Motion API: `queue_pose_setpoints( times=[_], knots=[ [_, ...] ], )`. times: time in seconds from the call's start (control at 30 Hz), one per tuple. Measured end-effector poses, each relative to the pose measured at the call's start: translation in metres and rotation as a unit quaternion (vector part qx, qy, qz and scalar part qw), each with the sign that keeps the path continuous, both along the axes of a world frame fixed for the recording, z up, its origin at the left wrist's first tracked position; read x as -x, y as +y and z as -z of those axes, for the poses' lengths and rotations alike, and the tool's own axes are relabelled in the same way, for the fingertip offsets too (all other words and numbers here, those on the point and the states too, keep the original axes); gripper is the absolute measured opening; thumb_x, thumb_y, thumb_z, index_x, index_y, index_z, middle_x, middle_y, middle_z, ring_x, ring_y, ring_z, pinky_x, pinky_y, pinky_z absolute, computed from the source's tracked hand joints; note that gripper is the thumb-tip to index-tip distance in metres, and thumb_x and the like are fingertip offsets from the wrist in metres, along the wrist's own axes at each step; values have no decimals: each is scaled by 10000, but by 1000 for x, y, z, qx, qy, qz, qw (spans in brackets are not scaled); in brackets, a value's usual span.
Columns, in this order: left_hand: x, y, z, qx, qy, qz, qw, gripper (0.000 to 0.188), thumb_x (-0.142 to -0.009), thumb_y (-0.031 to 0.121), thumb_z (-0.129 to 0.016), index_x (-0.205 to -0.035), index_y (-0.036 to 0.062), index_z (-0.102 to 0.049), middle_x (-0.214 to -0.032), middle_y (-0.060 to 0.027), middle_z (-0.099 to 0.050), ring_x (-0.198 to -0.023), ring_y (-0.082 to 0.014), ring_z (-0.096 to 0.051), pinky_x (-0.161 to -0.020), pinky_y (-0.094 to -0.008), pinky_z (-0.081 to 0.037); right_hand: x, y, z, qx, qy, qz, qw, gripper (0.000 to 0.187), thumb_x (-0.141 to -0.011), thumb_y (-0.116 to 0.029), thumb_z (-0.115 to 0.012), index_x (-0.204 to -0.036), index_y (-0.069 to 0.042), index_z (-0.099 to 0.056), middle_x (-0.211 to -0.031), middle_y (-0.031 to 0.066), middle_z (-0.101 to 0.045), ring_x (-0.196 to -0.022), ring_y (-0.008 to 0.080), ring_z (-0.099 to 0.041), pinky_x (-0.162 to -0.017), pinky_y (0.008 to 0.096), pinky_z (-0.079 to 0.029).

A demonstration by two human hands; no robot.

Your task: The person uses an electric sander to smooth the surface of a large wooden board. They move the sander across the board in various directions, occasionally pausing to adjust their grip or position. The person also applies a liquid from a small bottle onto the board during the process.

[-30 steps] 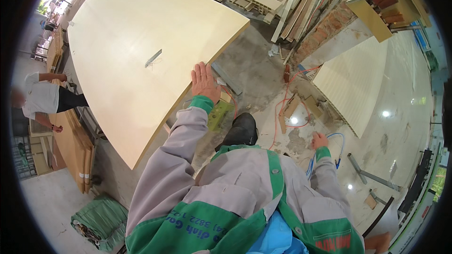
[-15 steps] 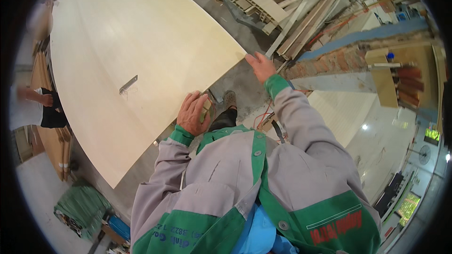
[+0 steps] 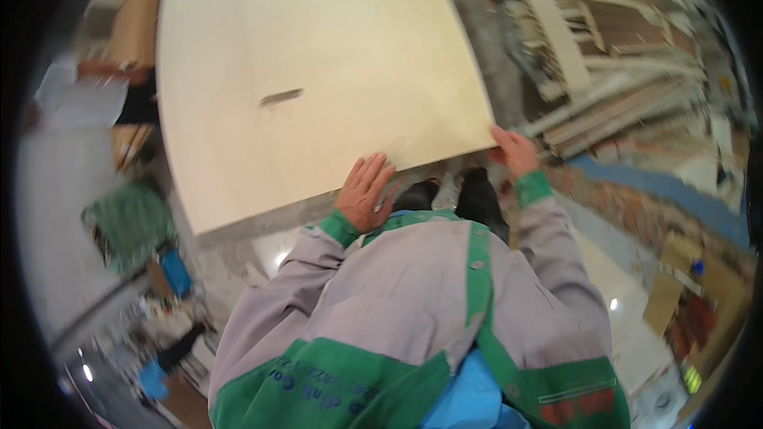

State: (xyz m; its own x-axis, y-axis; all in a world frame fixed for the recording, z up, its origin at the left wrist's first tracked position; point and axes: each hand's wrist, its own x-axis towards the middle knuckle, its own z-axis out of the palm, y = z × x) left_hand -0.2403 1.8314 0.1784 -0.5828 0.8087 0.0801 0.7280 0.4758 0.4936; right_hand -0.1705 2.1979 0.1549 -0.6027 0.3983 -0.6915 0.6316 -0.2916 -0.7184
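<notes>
A large pale wooden panel (image 3: 342,56) stretches away in front of me, its near edge close to my waist. My left hand (image 3: 367,191) rests at that near edge, fingers stretched out flat over the top and the thumb apart. At the near right corner, my right hand (image 3: 515,151) pinches the panel between fingers and thumb, though the underside grip is hidden. A narrow grey-brown strip (image 3: 281,97) shows on the panel face; blur hides whether it is a metal piece or a slot.
Another person's arm (image 3: 111,71) is beyond the panel's left edge. Scrap boards (image 3: 620,56) lie heaped at the far right, near a broken brick ledge (image 3: 636,202). A green bundle (image 3: 131,226) sits on the floor at left. An open cardboard box (image 3: 707,302) is at right.
The view has turned, so the panel lies straighter ahead and my hands appear farther right. Both hands stay at the same edge and corner. My left fingers look straighter than before.
</notes>
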Motion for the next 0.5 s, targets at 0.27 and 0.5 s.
queue_pose_setpoints(
  times=[0.27, 0.5],
  knots=[
    [-24, -99, 1, 214, 40, -277, 936, 790, -938, 332, -663, -1579, -7, -347, -1659, -241, -322, -1560, -400, -265, -1277, -580, -147, -89, 39, 35, 87, 10, 54, 995, 420, -1007, -242, -699, -1335, 3, -608, -985, 79, -718, -793, 143, -675, -658, 291, -572],
    [150, -108, -3, -5, 103, -376, 921, 599, -1018, 320, -604, -1545, 90, -436, -1607, -245, -398, -1507, -409, -348, -1211, -477, -337, -88, 97, 43, -5, 25, 128, 991, 287, -1021, -236, -681, -1216, -27, -656, -915, 50, -697, -750, 129, -652, -616, 278, -541]
  ],
)
